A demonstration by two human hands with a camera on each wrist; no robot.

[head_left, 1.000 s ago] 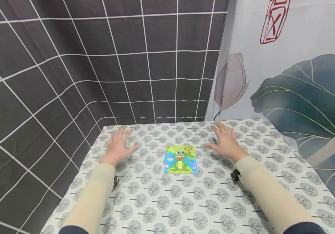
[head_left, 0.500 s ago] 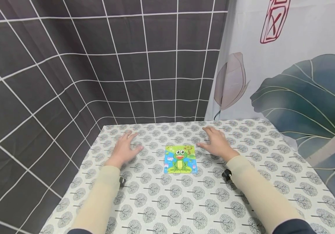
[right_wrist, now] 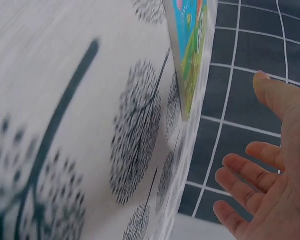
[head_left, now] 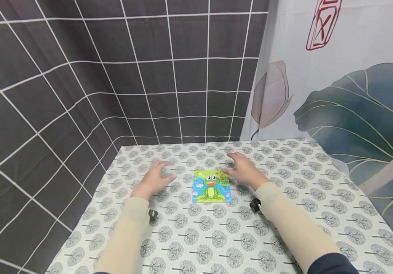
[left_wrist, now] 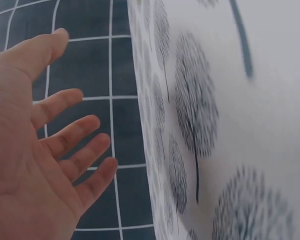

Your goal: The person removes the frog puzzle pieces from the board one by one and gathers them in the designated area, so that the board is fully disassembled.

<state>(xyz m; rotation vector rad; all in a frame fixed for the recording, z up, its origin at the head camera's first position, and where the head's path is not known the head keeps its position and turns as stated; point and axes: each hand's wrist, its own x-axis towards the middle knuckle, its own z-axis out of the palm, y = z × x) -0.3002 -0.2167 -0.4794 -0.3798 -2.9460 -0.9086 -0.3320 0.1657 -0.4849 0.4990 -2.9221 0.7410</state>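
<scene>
A square frog picture puzzle (head_left: 211, 186) lies flat on the patterned tablecloth (head_left: 189, 243). My left hand (head_left: 154, 178), left of the puzzle, has its fingers spread and holds nothing. Close to the puzzle's upper right corner is my right hand (head_left: 244, 170); from the head view its thumb overlaps that corner. In the right wrist view a gap shows between the right hand (right_wrist: 270, 185) and the puzzle (right_wrist: 190, 55), and the fingers are loosely bent. The left wrist view has the left hand (left_wrist: 45, 145) with relaxed fingers above the cloth.
A dark curtain with white grid lines (head_left: 155, 76) hangs behind and to the left of the table. On the right is a pale curtain printed with large leaves (head_left: 361, 110). Each wrist bears a small black device, such as the right one (head_left: 255, 204).
Both hands have moved inward toward the puzzle, the left one rightward and the right one leftward, also slightly nearer to me. The puzzle has stayed in place.
</scene>
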